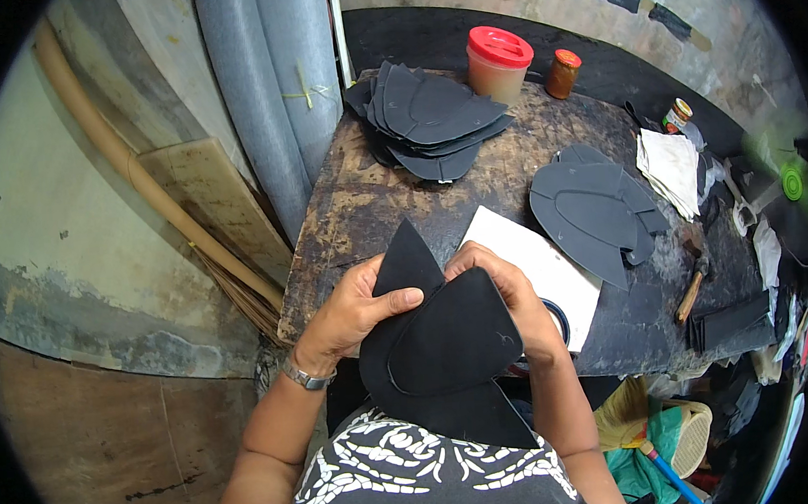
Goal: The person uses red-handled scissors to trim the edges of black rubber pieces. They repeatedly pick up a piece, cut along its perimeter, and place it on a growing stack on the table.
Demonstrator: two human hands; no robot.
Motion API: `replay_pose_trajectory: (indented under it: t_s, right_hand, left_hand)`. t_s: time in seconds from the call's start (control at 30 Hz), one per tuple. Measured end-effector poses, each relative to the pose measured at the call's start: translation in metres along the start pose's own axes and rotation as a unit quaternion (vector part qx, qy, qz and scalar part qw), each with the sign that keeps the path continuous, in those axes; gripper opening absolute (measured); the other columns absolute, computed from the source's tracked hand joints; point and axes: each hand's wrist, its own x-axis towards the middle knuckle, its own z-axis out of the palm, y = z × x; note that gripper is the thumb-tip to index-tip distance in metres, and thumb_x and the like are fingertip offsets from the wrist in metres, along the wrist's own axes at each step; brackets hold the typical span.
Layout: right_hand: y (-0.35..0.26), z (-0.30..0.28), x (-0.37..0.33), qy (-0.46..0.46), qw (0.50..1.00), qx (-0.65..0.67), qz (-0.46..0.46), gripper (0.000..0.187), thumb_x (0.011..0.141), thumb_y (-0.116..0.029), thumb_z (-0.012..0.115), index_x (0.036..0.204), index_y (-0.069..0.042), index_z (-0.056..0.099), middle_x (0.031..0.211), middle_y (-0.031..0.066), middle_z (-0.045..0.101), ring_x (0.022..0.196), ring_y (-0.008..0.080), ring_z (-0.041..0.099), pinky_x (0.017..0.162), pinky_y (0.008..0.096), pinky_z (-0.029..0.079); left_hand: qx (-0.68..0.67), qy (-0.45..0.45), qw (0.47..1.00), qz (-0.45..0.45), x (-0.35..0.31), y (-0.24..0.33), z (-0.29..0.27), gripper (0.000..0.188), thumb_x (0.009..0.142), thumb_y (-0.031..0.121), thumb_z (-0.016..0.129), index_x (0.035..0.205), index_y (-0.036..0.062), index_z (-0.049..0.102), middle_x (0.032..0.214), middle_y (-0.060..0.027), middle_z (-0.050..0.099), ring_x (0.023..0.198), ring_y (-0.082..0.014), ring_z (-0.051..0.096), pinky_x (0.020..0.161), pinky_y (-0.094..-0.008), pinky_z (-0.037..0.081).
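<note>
— What have the hands got?

— I see my left hand (356, 307) and right hand (505, 287) both pinching one black cut piece (444, 352), thumbs on top, held above my lap at the table (345, 209) edge.

— Anything else?

— A stack (432, 119) near the jar (499, 63), more pieces (593, 211), a hammer (692, 283) at right.

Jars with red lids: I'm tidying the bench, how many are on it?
3: a big tub at the back, an orange jar beside it, and a small bottle at the right edge. Clutter may hide more.
</note>
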Motion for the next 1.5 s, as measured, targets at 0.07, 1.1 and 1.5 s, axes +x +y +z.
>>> replay_pose_trajectory:
  t_s: [0.07, 1.1, 1.5]
  right_hand:
    - [0.003, -0.004, 0.000, -0.007, 1.000, -0.017, -0.017, 0.018, 0.079, -0.011, 0.065, 0.090, 0.001, 0.057, 0.086, 0.0103, 0.054, 0.084, 0.0210, 0.056, 0.075, 0.0302, 0.043]
    - [-0.041, -0.019, -0.084, -0.015, 0.866, -0.492, 0.091, 0.078, 0.066, -0.034, 0.078, 0.136, -0.017, 0.049, 0.084, 0.0103, 0.048, 0.068, 0.0254, 0.053, 0.060, 0.0372, 0.046]
    - [-0.032, -0.010, -0.074, -0.011, 0.856, -0.517, 0.024, 0.079, 0.066, -0.022, 0.080, 0.138, -0.017, 0.047, 0.083, 0.0088, 0.047, 0.066, 0.0235, 0.052, 0.058, 0.0359, 0.045]
  left_hand:
    - [0.027, 0.003, 1.000, -0.010, 0.000, 0.003, 0.000, 0.037, 0.084, 0.008, 0.069, 0.116, -0.0015, 0.054, 0.103, -0.0063, 0.064, 0.091, -0.0109, 0.061, 0.083, -0.0251, 0.050]
    - [-0.035, 0.099, 0.993, -0.050, -0.014, 0.027, -0.011, 0.027, 0.083, 0.006, 0.061, 0.109, -0.0039, 0.057, 0.096, -0.0093, 0.066, 0.077, -0.0121, 0.065, 0.071, -0.0243, 0.053]
    - [-0.061, 0.079, 0.994, -0.048, -0.017, 0.027, -0.006, 0.027, 0.083, 0.006, 0.061, 0.109, -0.0037, 0.058, 0.096, -0.0094, 0.067, 0.077, -0.0121, 0.066, 0.071, -0.0231, 0.053]
